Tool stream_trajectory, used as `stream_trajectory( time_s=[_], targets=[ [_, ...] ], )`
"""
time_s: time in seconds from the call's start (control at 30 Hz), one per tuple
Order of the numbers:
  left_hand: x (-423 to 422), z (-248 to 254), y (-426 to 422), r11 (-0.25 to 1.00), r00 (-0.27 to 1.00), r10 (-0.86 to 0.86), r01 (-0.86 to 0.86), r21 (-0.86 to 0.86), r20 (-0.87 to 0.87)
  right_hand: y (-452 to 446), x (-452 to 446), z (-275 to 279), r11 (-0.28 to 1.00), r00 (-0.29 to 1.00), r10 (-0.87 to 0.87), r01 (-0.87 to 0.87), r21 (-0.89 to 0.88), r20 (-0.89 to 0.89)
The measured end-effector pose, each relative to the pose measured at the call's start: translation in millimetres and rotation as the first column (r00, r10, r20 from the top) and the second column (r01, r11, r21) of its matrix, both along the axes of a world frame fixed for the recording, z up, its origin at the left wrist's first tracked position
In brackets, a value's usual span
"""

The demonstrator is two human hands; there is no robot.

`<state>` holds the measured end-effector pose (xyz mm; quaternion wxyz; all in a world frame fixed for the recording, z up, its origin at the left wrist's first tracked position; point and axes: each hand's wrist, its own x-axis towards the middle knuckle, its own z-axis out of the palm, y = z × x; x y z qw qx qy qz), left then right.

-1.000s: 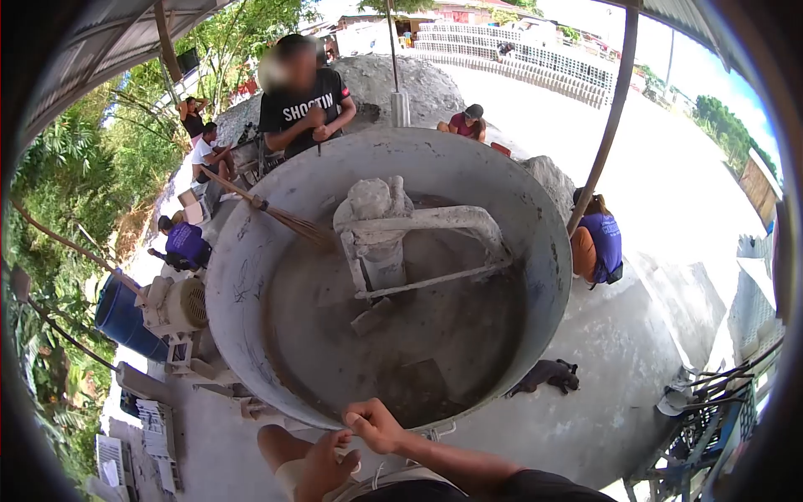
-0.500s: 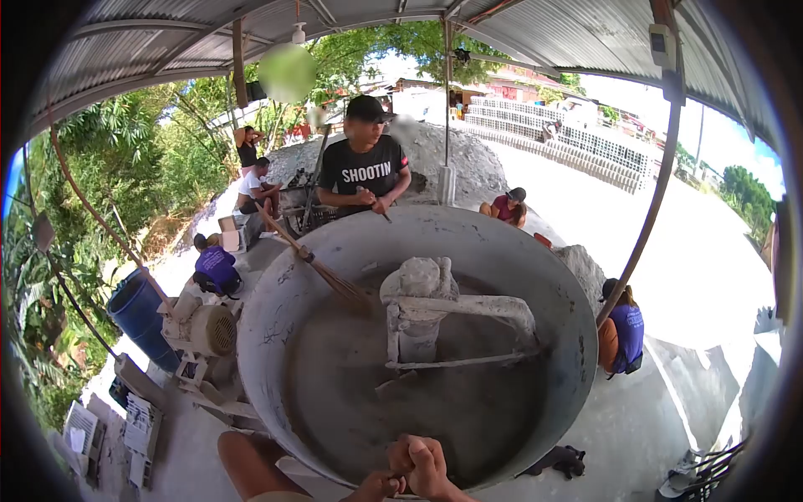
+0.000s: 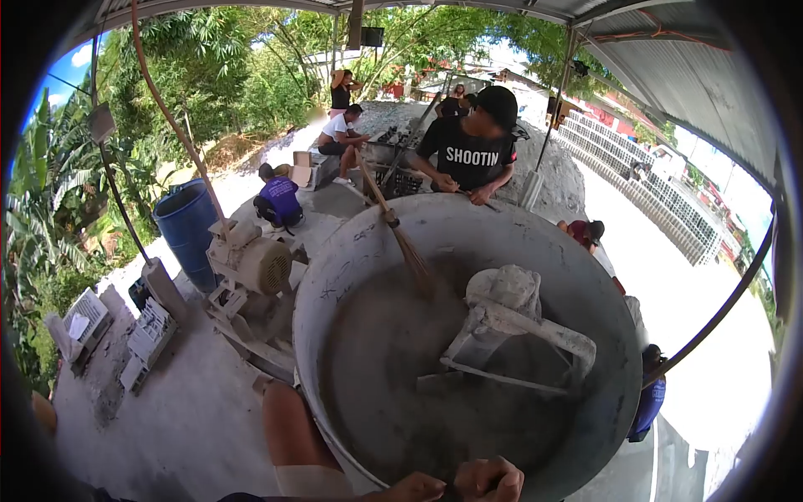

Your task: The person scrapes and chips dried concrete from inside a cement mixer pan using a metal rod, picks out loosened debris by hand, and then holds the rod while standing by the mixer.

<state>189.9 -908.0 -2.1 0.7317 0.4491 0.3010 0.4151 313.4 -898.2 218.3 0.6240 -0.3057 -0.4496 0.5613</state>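
Note:
At the bottom edge of the view, my left hand (image 3: pixel 416 487) is closed, its fingers curled in. Just to its right, my right hand (image 3: pixel 489 480) is curled into a fist. A small gap separates the two. Whatever either might hold is hidden inside the fingers. Both are by the near rim of a big round mixing drum (image 3: pixel 615 402). Inside it stands a cement-crusted mixer arm (image 3: pixel 523 322) on a central hub. A stick broom (image 3: pixel 406 243) leans over the far left rim, bristles down in the drum.
A person in a black shirt (image 3: pixel 473 159) leans on the far rim. Left of the drum are a dusty motor (image 3: pixel 263 263) and a blue barrel (image 3: pixel 187 233). Another person in purple (image 3: pixel 278 199) crouches behind them. Block stacks (image 3: pixel 631 180) stand far right. A pole (image 3: pixel 719 314) crosses at right.
My view has swung left, so the drum sits further right. My hands, touching before, are now slightly apart and lower in view. The person in black has lowered their head.

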Motion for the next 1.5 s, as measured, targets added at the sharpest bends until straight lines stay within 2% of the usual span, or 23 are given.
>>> stream_trajectory(
  time_s=[0.07, 0.13, 0.2, 0.27, 0.33, 0.4, 0.47, 0.57, 0.6, 0.73, 0.77, 0.83, 0.9, 1.0, 1.07, 1.1, 1.17, 1.2, 1.3, 1.37, 1.4, 1.43, 1.5],
  targets=[
    [-9.8, 19.1, 0.4, 0.966, 0.962, -0.259, 0.26, -0.004, -0.084, 0.4, -5.8, -9.2, 0.999, 1.0, 0.019, -0.019, 0.036, 0.01],
    [-5.5, -9.6, 11.2, 0.969, 0.97, -0.242, 0.241, 0.063, 0.02, 21.1, -6.2, -57.6, 0.998, 0.998, 0.014, -0.018, 0.065, 0.055],
    [-5.5, -24.7, 22.2, 0.98, 0.973, -0.184, 0.171, -0.101, -0.139, 35.5, 0.7, -72.5, 0.999, 0.999, -0.02, 0.022, -0.044, 0.049],
    [-2.9, 22.8, 30.6, 0.981, 0.965, -0.189, 0.177, -0.083, -0.18, 45.5, 10.7, -57.2, 0.989, 0.987, -0.063, 0.042, -0.144, -0.151],
    [-7.8, 78.1, 24.5, 0.956, 0.919, -0.292, 0.287, -0.058, -0.264, 29.0, 9.5, -16.4, 0.991, 0.989, -0.052, 0.035, -0.127, -0.135],
    [-6.4, 73.5, 12.3, 0.965, 0.935, -0.262, 0.261, -0.034, -0.238, 19.0, 1.8, 8.3, 0.999, 0.998, -0.028, 0.027, 0.018, 0.05],
    [-2.8, 55.9, 17.0, 0.975, 0.955, -0.207, 0.22, 0.036, -0.214, 27.3, 4.4, -13.1, 0.999, 0.999, 0.047, -0.047, 0.003, 0.024],
    [1.9, 9.6, 29.9, 0.974, 0.945, -0.212, 0.184, -0.13, -0.249, 53.0, 8.0, -66.3, 0.961, 0.997, -0.06, 0.047, -0.273, -0.04],
    [3.2, 9.0, 34.5, 0.966, 0.944, -0.234, 0.199, -0.165, -0.233, 52.9, 8.0, -61.6, 0.963, 0.997, -0.058, 0.043, -0.265, -0.048],
    [-2.8, 30.7, 18.8, 0.967, 0.953, -0.249, 0.236, -0.09, -0.172, 31.5, 3.6, -17.6, 0.992, 0.995, 0.062, -0.069, -0.102, -0.075],
    [-16.5, 63.0, 19.8, 0.941, 0.926, -0.338, 0.327, -0.091, -0.167, 22.8, -3.5, -9.2, 0.998, 0.998, 0.065, -0.065, -0.014, -0.008],
    [-12.5, 46.5, 12.9, 0.959, 0.952, -0.285, 0.282, -0.038, -0.109, 18.6, -6.0, -16.7, 0.99, 0.984, 0.068, -0.088, 0.113, 0.166],
    [-10.8, 15.5, 16.9, 0.972, 0.971, -0.231, 0.233, 0.029, -0.055, 40.0, -14.3, -42.1, 0.996, 0.972, 0.074, -0.085, 0.037, 0.225],
    [-14.2, -12.7, 23.9, 0.984, 0.986, -0.167, 0.166, -0.068, -0.008, 46.6, -16.8, -44.7, 0.996, 0.966, 0.08, -0.066, -0.067, 0.244],
    [-12.5, 12.7, 22.7, 0.972, 0.972, -0.219, 0.21, -0.103, -0.084, 46.7, -13.0, -31.8, 0.994, 0.976, 0.071, -0.051, -0.099, 0.208],
    [-8.5, 48.3, 21.1, 0.968, 0.97, -0.23, 0.221, -0.116, -0.078, 38.9, -9.6, -14.3, 0.987, 0.963, 0.157, -0.163, 0.009, 0.217],
    [0.6, 122.5, 21.4, 0.988, 0.993, 0.015, 0.003, 0.157, -0.116, 25.9, -11.4, 7.5, 0.936, 0.933, 0.268, -0.311, 0.162, 0.241],
    [7.6, 119.7, 17.7, 0.989, 0.993, -0.018, 0.035, 0.145, -0.116, 27.3, -14.8, 7.7, 0.948, 0.941, 0.242, -0.282, 0.151, 0.238],
    [21.8, 87.0, 13.2, 0.937, 0.956, 0.264, -0.286, -0.2, -0.129, 46.7, -21.9, -14.1, 0.957, 0.904, 0.234, -0.28, 0.081, 0.357],
    [2.1, 6.2, 16.8, 0.991, 0.99, 0.09, -0.1, -0.091, -0.108, 61.5, -22.4, -38.8, 0.991, 0.937, 0.119, -0.093, -0.092, 0.329],
    [-6.3, 4.8, 21.3, 0.998, 0.995, -0.05, 0.053, 0.027, -0.087, 58.3, -20.7, -39.5, 0.993, 0.944, 0.094, -0.066, -0.098, 0.318],
    [-1.4, 3.9, 22.1, 0.981, 0.994, -0.036, 0.015, -0.194, -0.103, 55.4, -16.6, -39.2, 0.99, 0.944, 0.12, -0.09, -0.112, 0.308],
    [-6.1, 9.3, 12.4, 0.979, 0.993, -0.063, 0.042, -0.2, -0.098, 43.6, -9.1, -36.4, 0.979, 0.931, 0.202, -0.186, -0.081, 0.305]
  ],
)
